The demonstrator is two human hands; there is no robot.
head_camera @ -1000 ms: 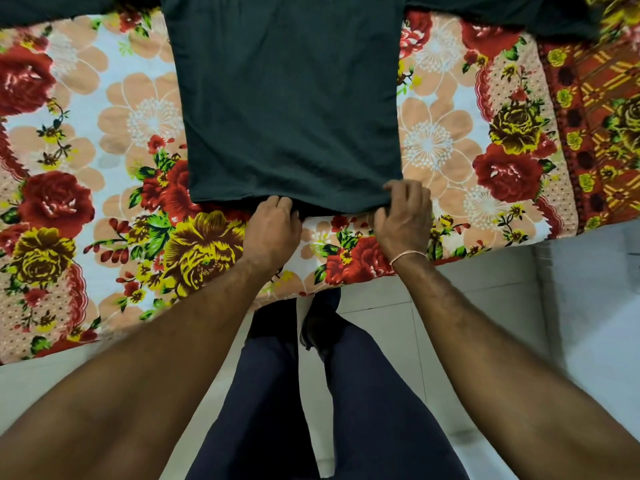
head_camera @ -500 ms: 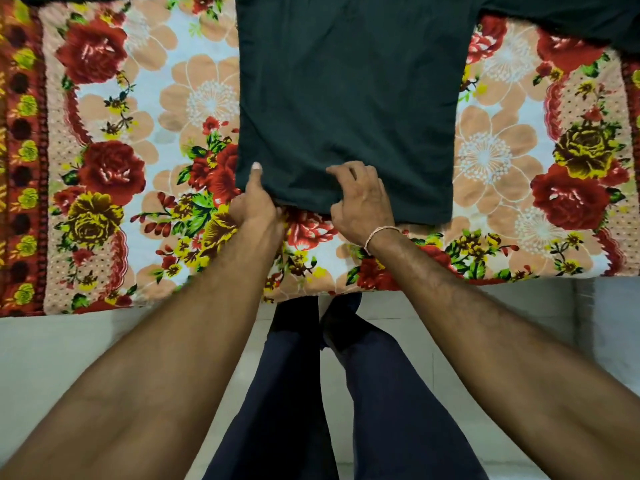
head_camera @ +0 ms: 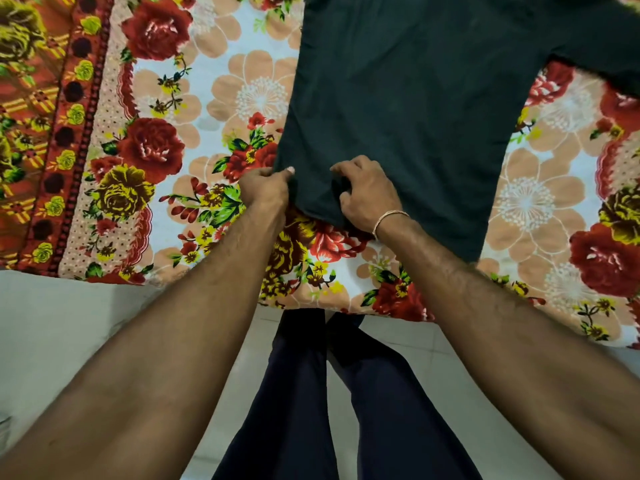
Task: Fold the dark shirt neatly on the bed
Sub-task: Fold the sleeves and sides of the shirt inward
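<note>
I see the bed [head_camera: 214,98] with its flowered sheet filling the far half, and pale floor [head_camera: 69,327] near. The shirt [head_camera: 398,98] lies flat on the sheet, right of centre, one sleeve [head_camera: 595,43] going far right. My dark trousers [head_camera: 301,393] stand against the bed edge. My left hand [head_camera: 265,188] pinches the shirt's near-left corner; my right hand [head_camera: 369,195], with a bracelet [head_camera: 389,218], bunches the hem just beside it.

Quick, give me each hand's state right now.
Left hand: shut on the dark shirt, at its lower left corner.
Right hand: shut on the dark shirt, bunching its hem.
</note>
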